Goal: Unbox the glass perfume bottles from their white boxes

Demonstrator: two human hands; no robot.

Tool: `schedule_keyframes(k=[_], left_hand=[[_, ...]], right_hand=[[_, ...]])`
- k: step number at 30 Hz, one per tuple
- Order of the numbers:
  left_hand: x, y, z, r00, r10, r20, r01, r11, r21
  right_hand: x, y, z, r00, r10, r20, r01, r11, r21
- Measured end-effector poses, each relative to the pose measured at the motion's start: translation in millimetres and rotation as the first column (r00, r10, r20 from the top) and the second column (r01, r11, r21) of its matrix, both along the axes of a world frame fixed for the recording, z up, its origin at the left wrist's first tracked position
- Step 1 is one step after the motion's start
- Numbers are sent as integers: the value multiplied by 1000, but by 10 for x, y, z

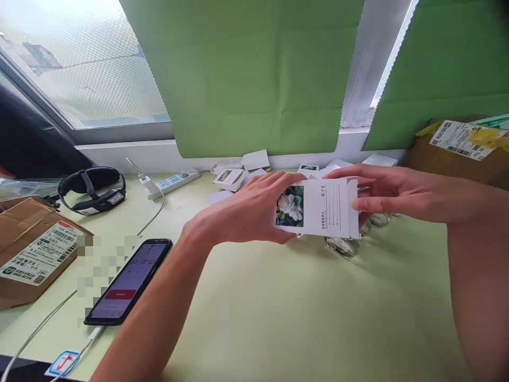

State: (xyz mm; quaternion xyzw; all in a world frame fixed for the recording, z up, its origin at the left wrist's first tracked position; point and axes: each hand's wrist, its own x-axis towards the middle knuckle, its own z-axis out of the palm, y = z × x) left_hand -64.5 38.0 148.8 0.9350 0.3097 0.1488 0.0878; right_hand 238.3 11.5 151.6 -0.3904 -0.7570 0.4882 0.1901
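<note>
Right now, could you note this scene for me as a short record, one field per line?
Left hand: holding a white carton by the end with the flower picture
Right hand: at the carton's other end, touching its edge
Beneath in view: clear glass item
To the left: phone, brown box
Backdrop: green blind

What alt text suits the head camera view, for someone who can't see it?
A person's left hand and right hand hold a white box with a flower picture over a pale green table. A phone lies at left; green blinds hang behind.
</note>
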Motion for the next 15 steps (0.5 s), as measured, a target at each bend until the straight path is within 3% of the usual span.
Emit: schedule_keyframes(k=[9,15], left_hand=[[-13,-11,10,1000,-27,6,27,999,17],[-2,-35,2,1000,-23,7,23,999,27]], right_hand=[[-61,-31,28,1000,-30,-8,30,999,44],[-52,-37,27,1000,2,-16,-3,999,-35]])
